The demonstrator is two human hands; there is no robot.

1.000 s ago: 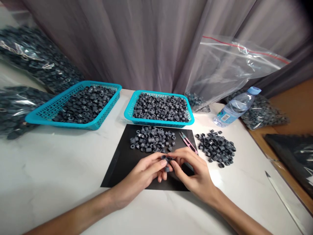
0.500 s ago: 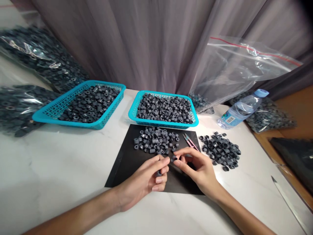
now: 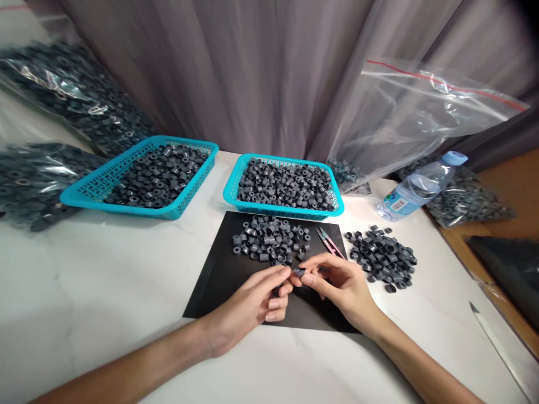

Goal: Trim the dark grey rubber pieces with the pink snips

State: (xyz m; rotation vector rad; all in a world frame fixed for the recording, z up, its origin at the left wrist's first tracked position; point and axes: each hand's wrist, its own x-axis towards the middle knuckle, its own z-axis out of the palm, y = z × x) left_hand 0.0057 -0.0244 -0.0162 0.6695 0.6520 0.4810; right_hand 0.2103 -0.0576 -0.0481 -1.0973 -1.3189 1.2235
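Between the thumb and index finger of my right hand is a small dark grey plastic cap. My left hand is closed beside it, its fingertips almost touching that cap. Another dark grey piece shows partly among the curled left fingers; most of it is hidden. Both hands are over a black mat. Just beyond them on the mat lies a pile of short grey tube-like pieces. Pink-handled thread snips rest at the mat's right edge, behind my right hand.
Two blue baskets full of grey pieces stand at the back. A loose pile of caps lies right of the mat. Farther right are a water bottle and a clear zip bag. Filled bags stand left.
My hands have come closer together, and the cap in my right hand has tilted near the left fingertips. The left fingers now cover more of their piece. The view has shifted slightly.
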